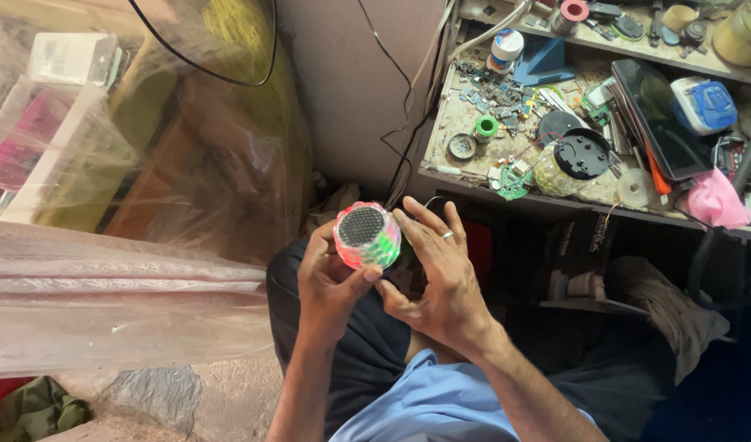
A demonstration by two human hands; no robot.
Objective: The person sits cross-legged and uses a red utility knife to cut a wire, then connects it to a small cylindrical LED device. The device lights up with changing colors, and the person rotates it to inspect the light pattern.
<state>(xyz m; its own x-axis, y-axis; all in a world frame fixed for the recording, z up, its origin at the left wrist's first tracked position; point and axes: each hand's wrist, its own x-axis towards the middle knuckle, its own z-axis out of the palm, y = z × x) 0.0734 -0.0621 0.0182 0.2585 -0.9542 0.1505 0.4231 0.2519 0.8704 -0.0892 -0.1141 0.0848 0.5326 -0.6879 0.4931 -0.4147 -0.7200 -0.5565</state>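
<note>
While the person sits with knees toward the cluttered workbench (474, 176), both hands hold a small round speaker (367, 236) above the lap, below and to the left of the bench's front edge. The speaker has a translucent faceted shell glowing pink and green, and its dark perforated grille faces up toward the camera, probably so that the lit body and grille can be inspected from above. The left hand (330, 282) grasps the speaker from below and from its left side, fingers curled around the shell and the thumb pressed against its lower edge, which bears the weight. The right hand (441, 274), with a ring on one finger, is clasped against the speaker's right side, its fingers spread and extended upward past the shell; whether the fingertips press a control there cannot be told. A thin dark cable (429, 200) appears just beyond the right hand's fingers; where it ends cannot be seen. On the bench, up and to the right of the speaker, lie small circuit boards and loose parts (494, 94), a green tape roll (485, 127), a round black cover with a hanging wire (582, 154), a dark tablet (658, 119), a blue and white device (703, 105) and a pink cloth (714, 200). To the left of the speaker, clear plastic sheeting (122, 270) drapes over stored boxes, presumably as a dust cover.
</note>
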